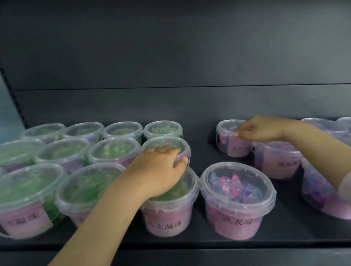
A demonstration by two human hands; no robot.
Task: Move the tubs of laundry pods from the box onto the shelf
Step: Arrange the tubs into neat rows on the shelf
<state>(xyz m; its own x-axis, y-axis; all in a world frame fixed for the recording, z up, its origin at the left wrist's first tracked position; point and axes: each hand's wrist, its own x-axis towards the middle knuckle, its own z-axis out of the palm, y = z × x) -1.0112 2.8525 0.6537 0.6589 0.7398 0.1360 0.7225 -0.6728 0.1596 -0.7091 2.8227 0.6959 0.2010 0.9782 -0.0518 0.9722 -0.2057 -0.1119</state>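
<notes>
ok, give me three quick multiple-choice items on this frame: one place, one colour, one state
1. Where is the right hand?
A) on a cardboard box
B) on the back purple tub
C) hanging at the person's side

2. What colour are the pods in the left-side tubs?
A) green
B) orange
C) white

3. How is the front purple tub?
A) tipped on its side
B) upright, lid off
C) upright, lid on

Answers:
1 B: its fingers pinch that tub's lid rim near the rear of the shelf.
2 A: green shows through the clear lids, including the green tub that the left hand grips from above.
3 C: it stands on the shelf with its clear lid seated.
</notes>
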